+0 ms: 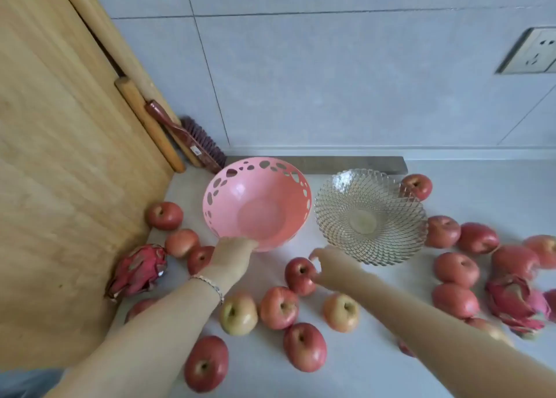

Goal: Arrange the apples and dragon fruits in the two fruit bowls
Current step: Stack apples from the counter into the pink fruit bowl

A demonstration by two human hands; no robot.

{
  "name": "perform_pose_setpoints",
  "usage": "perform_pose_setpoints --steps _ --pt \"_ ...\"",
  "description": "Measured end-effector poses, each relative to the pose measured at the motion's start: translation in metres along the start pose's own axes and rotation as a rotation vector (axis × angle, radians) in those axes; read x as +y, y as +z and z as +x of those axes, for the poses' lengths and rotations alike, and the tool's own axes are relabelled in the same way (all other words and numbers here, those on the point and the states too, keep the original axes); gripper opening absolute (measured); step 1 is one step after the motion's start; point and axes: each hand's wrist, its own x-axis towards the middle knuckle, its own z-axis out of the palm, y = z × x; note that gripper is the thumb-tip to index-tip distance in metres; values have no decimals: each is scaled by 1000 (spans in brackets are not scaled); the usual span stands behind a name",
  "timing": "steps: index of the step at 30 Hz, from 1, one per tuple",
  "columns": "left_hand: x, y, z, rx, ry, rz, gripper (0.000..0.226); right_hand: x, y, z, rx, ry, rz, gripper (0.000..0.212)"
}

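Note:
An empty pink plastic bowl (pixel 255 199) with cut-out holes stands at the back of the counter, and an empty clear glass bowl (pixel 370 217) stands to its right. My left hand (pixel 233 254) grips the pink bowl's near rim. My right hand (pixel 329 266) curls its thumb and fingertips onto the right side of a red apple (pixel 298 275) in front of the bowls. Several more apples lie around, such as one (pixel 304 346) near me. One dragon fruit (pixel 137 271) lies at the left and another dragon fruit (pixel 514 304) at the right.
A wooden board (pixel 60 172) leans along the left side, with a rolling pin (pixel 147 123) and a brush (pixel 192 141) against it. A tiled wall with a socket (pixel 532 51) closes the back. Apples crowd both sides of the bowls.

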Motion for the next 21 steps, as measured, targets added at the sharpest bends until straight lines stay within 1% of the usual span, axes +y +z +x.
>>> perform_pose_setpoints --steps 2,4,5,6,7,9,11,13,15,17,21 --pt "-5 1 0 15 19 -27 35 -8 19 3 1 160 16 53" --pt "-10 5 0 31 85 -23 40 -17 39 6 -14 244 116 64" --pt "-14 6 1 29 119 -29 45 -20 46 9 -6 267 163 66" --pt "-19 7 4 21 137 -39 48 -25 49 13 12 299 198 66" --pt "-23 7 7 7 150 -43 46 -26 51 16 43 318 221 65" --pt "-29 6 9 -26 180 -32 34 -30 50 13 93 360 252 63" --pt "-37 5 13 -65 234 -38 32 -34 45 2 124 405 253 60" --pt "-44 3 16 -89 284 -42 35 -36 34 -14 204 410 257 54" --pt "-51 4 18 -132 347 -11 43 -40 19 -30 319 371 354 47" --pt "-52 4 14 -184 415 23 49 -47 3 -40 401 316 433 46" --pt "-57 4 0 -199 527 81 38 -68 -19 -32 479 249 454 49"
